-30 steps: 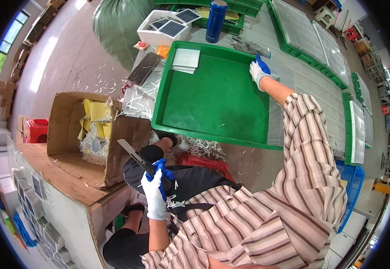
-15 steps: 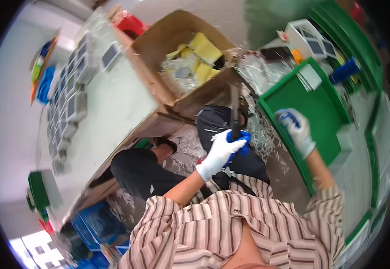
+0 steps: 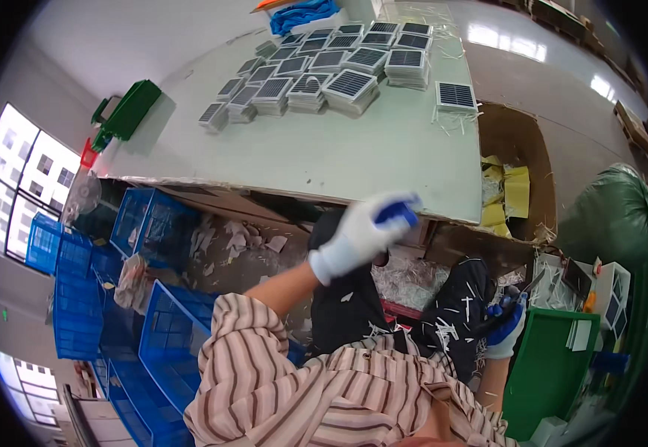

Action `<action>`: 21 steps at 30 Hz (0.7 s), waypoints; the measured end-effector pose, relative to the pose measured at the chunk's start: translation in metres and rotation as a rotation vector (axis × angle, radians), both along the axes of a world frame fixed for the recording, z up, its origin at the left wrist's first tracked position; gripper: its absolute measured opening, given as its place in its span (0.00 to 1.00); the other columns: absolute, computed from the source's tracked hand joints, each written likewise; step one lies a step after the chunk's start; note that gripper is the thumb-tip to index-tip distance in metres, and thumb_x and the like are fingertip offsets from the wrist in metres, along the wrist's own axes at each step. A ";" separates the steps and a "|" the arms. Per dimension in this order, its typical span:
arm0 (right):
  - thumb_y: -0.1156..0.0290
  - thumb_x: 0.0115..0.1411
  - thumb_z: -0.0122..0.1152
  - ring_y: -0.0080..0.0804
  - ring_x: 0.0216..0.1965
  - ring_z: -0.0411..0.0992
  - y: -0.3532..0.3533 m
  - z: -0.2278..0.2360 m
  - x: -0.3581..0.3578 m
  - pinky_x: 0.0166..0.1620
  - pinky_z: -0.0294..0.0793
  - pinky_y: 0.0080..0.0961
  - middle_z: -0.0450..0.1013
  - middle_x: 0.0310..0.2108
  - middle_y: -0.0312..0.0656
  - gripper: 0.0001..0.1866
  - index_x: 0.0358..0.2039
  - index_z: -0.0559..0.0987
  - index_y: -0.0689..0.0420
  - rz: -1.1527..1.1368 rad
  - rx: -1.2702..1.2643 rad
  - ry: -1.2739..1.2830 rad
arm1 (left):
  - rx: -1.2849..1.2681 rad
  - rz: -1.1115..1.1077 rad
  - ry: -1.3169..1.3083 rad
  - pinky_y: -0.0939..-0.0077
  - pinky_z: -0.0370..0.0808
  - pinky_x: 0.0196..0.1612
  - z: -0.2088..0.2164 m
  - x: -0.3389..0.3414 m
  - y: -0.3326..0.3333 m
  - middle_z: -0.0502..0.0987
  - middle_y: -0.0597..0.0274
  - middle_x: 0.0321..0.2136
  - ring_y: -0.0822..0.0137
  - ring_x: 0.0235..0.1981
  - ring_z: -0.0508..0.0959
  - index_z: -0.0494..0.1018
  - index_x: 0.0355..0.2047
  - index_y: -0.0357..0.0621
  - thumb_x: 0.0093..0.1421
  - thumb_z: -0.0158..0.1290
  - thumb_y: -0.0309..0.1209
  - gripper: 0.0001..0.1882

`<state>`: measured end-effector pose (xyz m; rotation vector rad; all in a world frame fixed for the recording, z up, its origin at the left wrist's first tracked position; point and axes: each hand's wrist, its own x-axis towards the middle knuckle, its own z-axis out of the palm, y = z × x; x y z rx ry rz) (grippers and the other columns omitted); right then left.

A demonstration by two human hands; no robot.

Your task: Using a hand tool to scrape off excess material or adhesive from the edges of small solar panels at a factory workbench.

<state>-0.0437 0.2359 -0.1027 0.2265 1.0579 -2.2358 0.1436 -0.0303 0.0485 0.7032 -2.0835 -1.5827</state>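
My left hand, in a white glove with blue fingertips, is raised and blurred in front of the near edge of a pale table. I see nothing in it. My right hand, gloved the same way, grips a dark thin tool low at the right, beside a green tray. Stacks of small dark solar panels lie at the table's far side, and a single panel lies apart near its right edge. My striped sleeves fill the bottom.
An open cardboard box with yellow pieces stands right of the table. Blue crates are stacked on the floor at the left. A green sack and a small white box sit at the right. Thin white shreds litter the floor.
The view has swung left from the green tray to the pale table. My left hand has risen toward the table edge. The dark tool, earlier in my left hand, is now in my right.
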 end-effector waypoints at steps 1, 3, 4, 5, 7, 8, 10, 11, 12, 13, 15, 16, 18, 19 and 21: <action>0.58 0.65 0.48 0.18 0.18 0.60 0.016 0.013 -0.003 0.23 0.63 0.19 0.63 0.21 0.28 0.16 0.46 0.71 0.55 -0.010 0.011 0.050 | 0.131 0.012 0.209 0.77 0.73 0.44 0.007 -0.018 -0.013 0.77 0.60 0.36 0.73 0.37 0.76 0.70 0.49 0.35 0.59 0.51 0.26 0.17; 0.65 0.60 0.52 0.16 0.18 0.60 0.005 0.016 -0.005 0.20 0.60 0.16 0.62 0.21 0.28 0.15 0.46 0.72 0.57 0.099 0.062 0.196 | 0.175 0.169 0.308 0.79 0.73 0.43 -0.008 -0.012 -0.072 0.77 0.59 0.37 0.72 0.37 0.76 0.69 0.50 0.32 0.59 0.50 0.22 0.18; 0.65 0.60 0.52 0.16 0.18 0.60 -0.007 0.022 -0.011 0.20 0.60 0.16 0.62 0.21 0.28 0.15 0.46 0.72 0.57 0.104 0.059 0.209 | 0.156 0.250 0.346 0.80 0.73 0.41 -0.024 -0.011 -0.101 0.76 0.59 0.38 0.71 0.36 0.76 0.68 0.51 0.33 0.59 0.50 0.21 0.19; 0.66 0.59 0.54 0.16 0.17 0.59 -0.018 0.032 -0.019 0.18 0.59 0.16 0.61 0.19 0.28 0.16 0.46 0.72 0.57 0.123 0.102 0.265 | 0.267 0.295 0.368 0.79 0.73 0.40 -0.029 -0.016 -0.120 0.76 0.60 0.38 0.71 0.35 0.76 0.67 0.52 0.35 0.59 0.51 0.22 0.20; 0.67 0.56 0.55 0.16 0.14 0.57 -0.050 0.082 -0.027 0.15 0.57 0.15 0.58 0.16 0.27 0.18 0.47 0.71 0.59 0.246 0.119 0.404 | 0.479 0.394 0.411 0.76 0.73 0.38 -0.028 -0.023 -0.147 0.75 0.62 0.38 0.70 0.33 0.75 0.65 0.53 0.40 0.59 0.51 0.24 0.21; 0.66 0.59 0.54 0.14 0.14 0.56 -0.071 0.104 -0.038 0.15 0.55 0.14 0.59 0.18 0.26 0.17 0.48 0.70 0.57 0.370 0.060 0.453 | 0.587 0.445 0.441 0.75 0.73 0.37 -0.026 -0.026 -0.158 0.75 0.63 0.38 0.70 0.32 0.75 0.64 0.54 0.42 0.59 0.52 0.26 0.22; 0.64 0.61 0.53 0.15 0.15 0.58 -0.125 0.131 -0.069 0.17 0.60 0.14 0.61 0.21 0.28 0.18 0.49 0.69 0.59 0.633 -0.061 0.484 | 0.597 0.447 0.495 0.70 0.73 0.37 -0.031 -0.034 -0.183 0.74 0.66 0.37 0.69 0.33 0.74 0.65 0.52 0.47 0.58 0.54 0.31 0.21; 0.66 0.60 0.54 0.20 0.16 0.63 -0.164 0.147 -0.065 0.20 0.68 0.19 0.66 0.25 0.35 0.19 0.50 0.69 0.62 0.556 0.079 0.619 | 0.640 0.491 0.465 0.69 0.72 0.37 -0.029 -0.039 -0.190 0.73 0.66 0.36 0.68 0.33 0.73 0.65 0.50 0.49 0.58 0.55 0.33 0.20; 0.69 0.59 0.54 0.25 0.19 0.68 -0.200 0.162 -0.070 0.24 0.74 0.25 0.71 0.33 0.42 0.19 0.50 0.70 0.62 0.678 0.026 0.535 | 0.679 0.543 0.437 0.68 0.72 0.37 -0.028 -0.038 -0.195 0.72 0.66 0.35 0.67 0.33 0.72 0.66 0.49 0.50 0.58 0.55 0.35 0.19; 0.72 0.58 0.53 0.27 0.20 0.70 -0.232 0.170 -0.076 0.23 0.74 0.26 0.73 0.39 0.44 0.19 0.50 0.70 0.62 0.796 0.048 0.564 | 0.677 0.533 0.445 0.67 0.72 0.37 -0.028 -0.042 -0.197 0.71 0.66 0.35 0.65 0.33 0.72 0.67 0.46 0.52 0.57 0.56 0.37 0.18; 0.73 0.56 0.55 0.27 0.20 0.70 -0.290 0.174 -0.076 0.23 0.75 0.24 0.73 0.35 0.42 0.21 0.50 0.69 0.62 0.857 0.053 0.589 | 0.689 0.516 0.458 0.63 0.72 0.40 -0.029 -0.049 -0.195 0.71 0.63 0.36 0.61 0.35 0.73 0.68 0.46 0.50 0.58 0.55 0.37 0.17; 0.73 0.55 0.55 0.28 0.21 0.71 -0.323 0.159 -0.081 0.22 0.74 0.23 0.71 0.32 0.40 0.21 0.50 0.69 0.62 0.894 0.069 0.588 | 0.686 0.517 0.469 0.59 0.72 0.43 -0.030 -0.048 -0.197 0.71 0.60 0.37 0.57 0.38 0.74 0.69 0.46 0.49 0.58 0.54 0.37 0.17; 0.73 0.55 0.55 0.31 0.22 0.74 -0.378 0.155 -0.072 0.19 0.71 0.23 0.70 0.28 0.40 0.15 0.44 0.70 0.60 0.938 0.114 0.606 | 0.714 0.510 0.455 0.59 0.73 0.43 -0.037 -0.037 -0.211 0.70 0.61 0.37 0.58 0.38 0.74 0.69 0.45 0.49 0.58 0.54 0.38 0.16; 0.73 0.55 0.55 0.31 0.22 0.74 -0.402 0.152 -0.070 0.18 0.71 0.23 0.70 0.27 0.39 0.13 0.41 0.69 0.59 0.914 0.150 0.603 | 0.750 0.504 0.437 0.60 0.73 0.43 -0.038 -0.035 -0.215 0.70 0.61 0.36 0.59 0.38 0.74 0.69 0.45 0.49 0.58 0.54 0.38 0.16; 0.73 0.55 0.55 0.30 0.22 0.74 -0.433 0.151 -0.079 0.18 0.70 0.23 0.69 0.25 0.39 0.10 0.38 0.69 0.58 0.884 0.191 0.597 | 0.796 0.473 0.385 0.60 0.73 0.43 -0.032 -0.037 -0.219 0.71 0.62 0.35 0.61 0.37 0.74 0.69 0.44 0.49 0.59 0.54 0.38 0.15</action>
